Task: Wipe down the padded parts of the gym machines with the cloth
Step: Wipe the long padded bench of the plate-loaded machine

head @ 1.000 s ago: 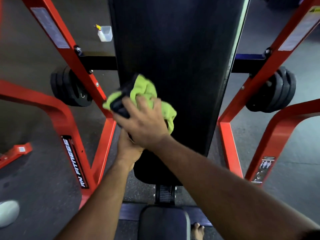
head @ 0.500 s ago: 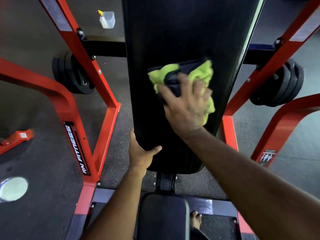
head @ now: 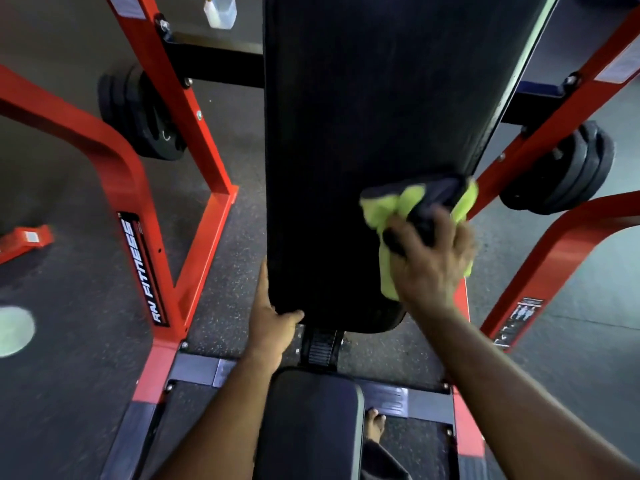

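A long black padded back rest (head: 367,116) runs down the middle of the view between red frame bars. My right hand (head: 429,268) presses a yellow-green and dark cloth (head: 391,206) against the pad's lower right edge. My left hand (head: 273,320) grips the pad's lower left corner, thumb on top. Below it sits the black padded seat (head: 311,424).
Red machine frame (head: 194,143) flanks the pad on both sides, with black weight plates left (head: 138,116) and right (head: 568,174). A clear spray bottle (head: 221,10) stands on the floor at the top. My bare foot (head: 375,427) shows beside the seat.
My right hand has swept the cloth from the pad's left edge across to its lower right edge. My left hand stayed on the lower left corner.
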`<state>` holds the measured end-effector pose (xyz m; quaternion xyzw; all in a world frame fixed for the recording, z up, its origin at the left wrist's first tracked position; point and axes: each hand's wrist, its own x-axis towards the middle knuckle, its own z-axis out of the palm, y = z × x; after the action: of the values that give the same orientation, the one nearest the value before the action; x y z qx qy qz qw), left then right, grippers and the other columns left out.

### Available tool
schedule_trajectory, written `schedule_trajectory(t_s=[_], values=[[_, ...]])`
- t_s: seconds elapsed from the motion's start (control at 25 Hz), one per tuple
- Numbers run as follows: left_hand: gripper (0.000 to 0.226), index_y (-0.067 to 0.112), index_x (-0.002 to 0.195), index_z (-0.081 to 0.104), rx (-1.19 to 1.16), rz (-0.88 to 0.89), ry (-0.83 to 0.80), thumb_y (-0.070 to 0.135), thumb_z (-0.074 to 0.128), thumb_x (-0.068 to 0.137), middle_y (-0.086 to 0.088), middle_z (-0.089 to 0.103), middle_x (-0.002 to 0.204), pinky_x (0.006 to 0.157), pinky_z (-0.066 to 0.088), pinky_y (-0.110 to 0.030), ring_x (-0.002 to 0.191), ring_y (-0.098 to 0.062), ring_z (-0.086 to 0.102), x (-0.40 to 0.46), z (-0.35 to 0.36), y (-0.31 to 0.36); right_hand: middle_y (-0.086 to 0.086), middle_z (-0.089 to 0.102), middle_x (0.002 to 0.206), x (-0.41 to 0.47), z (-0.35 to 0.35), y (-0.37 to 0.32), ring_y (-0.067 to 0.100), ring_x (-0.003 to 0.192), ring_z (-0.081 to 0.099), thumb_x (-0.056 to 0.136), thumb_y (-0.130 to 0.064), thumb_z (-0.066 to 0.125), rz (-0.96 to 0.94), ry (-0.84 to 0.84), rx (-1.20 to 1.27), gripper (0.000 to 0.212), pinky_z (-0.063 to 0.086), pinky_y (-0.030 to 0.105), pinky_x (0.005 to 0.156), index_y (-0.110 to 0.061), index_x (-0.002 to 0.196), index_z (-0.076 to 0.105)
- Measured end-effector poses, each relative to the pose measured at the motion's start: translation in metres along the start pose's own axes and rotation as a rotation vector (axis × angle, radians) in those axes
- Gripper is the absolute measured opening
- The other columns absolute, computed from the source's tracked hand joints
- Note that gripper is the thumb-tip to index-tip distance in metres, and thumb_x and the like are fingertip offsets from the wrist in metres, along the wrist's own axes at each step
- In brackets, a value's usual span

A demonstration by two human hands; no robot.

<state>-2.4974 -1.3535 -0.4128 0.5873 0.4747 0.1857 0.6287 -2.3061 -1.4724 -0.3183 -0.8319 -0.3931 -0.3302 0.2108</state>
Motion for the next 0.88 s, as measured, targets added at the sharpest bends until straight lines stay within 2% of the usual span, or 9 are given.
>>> schedule_trajectory(t_s=[0.12, 0.24, 0.36, 0.48, 0.56, 0.64, 0.72, 0.8, 0.88], values=[[0.129, 0.073, 0.138, 0.023, -0.117, 0.010, 0.053, -0.024, 0.056, 0.059, 0.013, 0.038, 0.158, 0.117, 0.038, -0.046, 0.141, -0.008, 0.044, -0.005, 0.017, -0.007, 0.004, 0.056, 0.130, 0.074, 0.010, -0.056, 0.032, 0.107, 0.042, 0.076, -0.025, 0.066, 0.101, 0.114, 0.039, 0.038, 0.044, 0.055, 0.081, -0.038, 0.111, 0.065], [0.107, 0.038, 0.152, 0.036, -0.203, -0.058, 0.131, -0.029, 0.044, 0.070, 0.003, 0.056, 0.145, 0.101, 0.050, -0.042, 0.118, -0.004, 0.061, -0.005, 0.023, -0.009, 0.005, 0.068, 0.122, 0.051, 0.037, -0.119, 0.032, 0.112, 0.050, 0.079, -0.025, 0.058, -0.425, -0.057, 0.158, 0.029, 0.041, 0.054, 0.085, -0.034, 0.102, 0.074], [0.064, 0.005, 0.136, 0.053, 0.028, -0.049, 0.169, -0.019, 0.060, 0.077, -0.011, 0.068, 0.119, 0.079, 0.050, -0.023, 0.108, -0.027, 0.066, -0.006, 0.016, -0.014, 0.002, 0.060, 0.128, -0.034, 0.053, -0.116, 0.030, 0.116, 0.052, 0.085, -0.027, 0.050, -0.713, -0.323, 0.125, 0.027, 0.038, 0.054, 0.091, -0.032, 0.099, 0.072], [0.101, 0.020, 0.154, 0.033, 0.013, 0.084, 0.032, -0.006, 0.063, 0.061, -0.003, 0.057, 0.141, 0.107, 0.044, -0.032, 0.131, -0.021, 0.056, -0.002, 0.009, -0.024, 0.004, 0.051, 0.135, -0.088, 0.033, -0.058, 0.031, 0.112, 0.042, 0.077, -0.029, 0.056, -0.427, -0.431, 0.014, 0.043, 0.044, 0.060, 0.088, -0.040, 0.117, 0.067], [0.115, 0.040, 0.157, 0.019, -0.025, 0.081, 0.043, -0.006, 0.059, 0.059, 0.007, 0.050, 0.151, 0.115, 0.039, -0.041, 0.137, -0.010, 0.050, 0.003, 0.016, -0.027, 0.006, 0.043, 0.134, -0.083, 0.012, -0.021, 0.033, 0.108, 0.041, 0.075, -0.027, 0.064, -0.214, -0.346, -0.025, 0.045, 0.043, 0.063, 0.088, -0.040, 0.119, 0.064], [0.105, 0.039, 0.156, 0.025, -0.312, -0.105, 0.143, -0.017, 0.049, 0.070, 0.018, 0.058, 0.132, 0.105, 0.047, -0.041, 0.111, -0.002, 0.062, -0.005, 0.032, -0.018, 0.004, 0.039, 0.132, -0.039, 0.006, -0.012, 0.032, 0.106, 0.040, 0.081, -0.030, 0.066, -0.066, -0.181, -0.013, 0.034, 0.043, 0.058, 0.087, -0.039, 0.113, 0.065], [0.066, 0.022, 0.141, 0.048, -0.705, -0.416, 0.260, -0.009, 0.041, 0.083, 0.002, 0.059, 0.117, 0.106, 0.044, -0.053, 0.092, -0.016, 0.059, -0.010, 0.046, -0.010, 0.001, 0.042, 0.133, 0.009, 0.015, -0.040, 0.030, 0.107, 0.039, 0.083, -0.034, 0.063, 0.023, -0.050, 0.021, 0.028, 0.041, 0.054, 0.087, -0.039, 0.110, 0.070], [0.026, 0.014, 0.118, 0.057, -0.951, -0.625, 0.334, 0.019, 0.042, 0.097, -0.014, 0.053, 0.123, 0.109, 0.037, -0.063, 0.106, -0.031, 0.055, -0.013, 0.054, -0.010, 0.004, 0.057, 0.135, 0.020, 0.032, -0.080, 0.030, 0.111, 0.038, 0.079, -0.031, 0.066, -0.055, -0.032, 0.091, 0.034, 0.037, 0.054, 0.090, -0.038, 0.112, 0.071], [0.048, 0.019, 0.131, 0.055, -1.029, -0.657, 0.284, 0.052, 0.035, 0.102, -0.017, 0.051, 0.131, 0.104, 0.039, -0.057, 0.121, -0.033, 0.051, -0.017, 0.052, -0.015, 0.006, 0.064, 0.132, -0.012, 0.049, -0.109, 0.030, 0.116, 0.038, 0.077, -0.026, 0.067, -0.334, -0.166, 0.163, 0.036, 0.037, 0.055, 0.092, -0.035, 0.112, 0.071]])
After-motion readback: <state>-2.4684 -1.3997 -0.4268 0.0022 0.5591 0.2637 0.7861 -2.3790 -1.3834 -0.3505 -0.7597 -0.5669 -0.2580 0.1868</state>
